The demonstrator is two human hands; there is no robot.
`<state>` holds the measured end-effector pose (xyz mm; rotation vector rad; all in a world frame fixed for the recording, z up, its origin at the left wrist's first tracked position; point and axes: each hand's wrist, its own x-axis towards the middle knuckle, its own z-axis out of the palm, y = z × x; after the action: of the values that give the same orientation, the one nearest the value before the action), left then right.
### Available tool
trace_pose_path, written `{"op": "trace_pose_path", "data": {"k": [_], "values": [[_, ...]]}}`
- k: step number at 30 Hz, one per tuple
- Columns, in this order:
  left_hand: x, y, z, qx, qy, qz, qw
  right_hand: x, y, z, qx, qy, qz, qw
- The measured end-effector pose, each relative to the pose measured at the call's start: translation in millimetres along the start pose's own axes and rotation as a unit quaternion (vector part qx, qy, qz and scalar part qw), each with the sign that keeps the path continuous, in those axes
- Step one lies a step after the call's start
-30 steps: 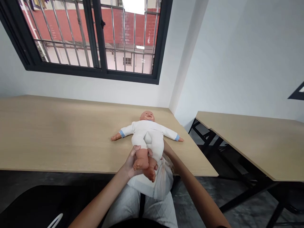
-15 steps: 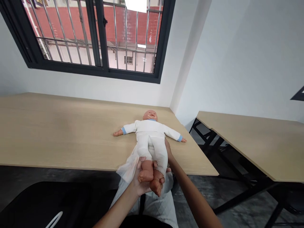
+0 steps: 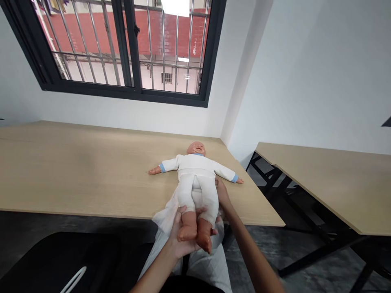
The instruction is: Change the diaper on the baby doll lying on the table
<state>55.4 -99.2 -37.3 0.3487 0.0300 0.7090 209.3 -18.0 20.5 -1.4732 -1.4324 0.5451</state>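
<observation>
A baby doll [image 3: 197, 165] in a white suit with blue cuffs lies face up, its head toward the wall and both arms spread. Its bare feet hang past the table's front edge. My left hand [image 3: 179, 236] supports the lower legs from beneath, with fingers wrapped around them. Against the doll's hip, on the right side of the picture, rests my right hand [image 3: 222, 194]; its fingers are mostly hidden behind the white trouser leg [image 3: 210, 197]. A thin, whitish sheet of cloth [image 3: 166, 215] sticks out from under the legs and drapes over the edge.
The doll lies near the right end of a light wooden table [image 3: 91, 171]. Beyond a narrow gap stands a second table [image 3: 330, 179] with black legs. A black chair [image 3: 58, 256] with a white loop [image 3: 75, 278] is at lower left. A barred window [image 3: 128, 81] is behind.
The whole view has shifted slightly, so the table and doll appear a little farther right. My left hand stays at the doll's legs and my right hand at its hip.
</observation>
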Motion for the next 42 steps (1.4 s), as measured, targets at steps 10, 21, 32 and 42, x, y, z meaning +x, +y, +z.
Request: {"op": "trace_pose_path", "data": {"k": [10, 21, 32, 42], "values": [[-67, 16, 29.5, 0.369, 0.243, -0.042, 0.896, -78, -8, -14, -0.103, 0.050, -0.153, 0.982], [-29, 116, -7.0, 0.853, 0.332, 0.134, 0.379, -98, -36, 29, -0.370, -0.133, -0.178, 0.902], [-24, 101, -13.5, 0.860, 0.220, 0.121, 0.444, -93, -34, 14, -0.385, -0.118, -0.138, 0.905], [27, 107, -15.2, 0.682, 0.206, 0.208, 0.670, -77, -31, -20, -0.158, -0.161, -0.049, 0.973]]}}
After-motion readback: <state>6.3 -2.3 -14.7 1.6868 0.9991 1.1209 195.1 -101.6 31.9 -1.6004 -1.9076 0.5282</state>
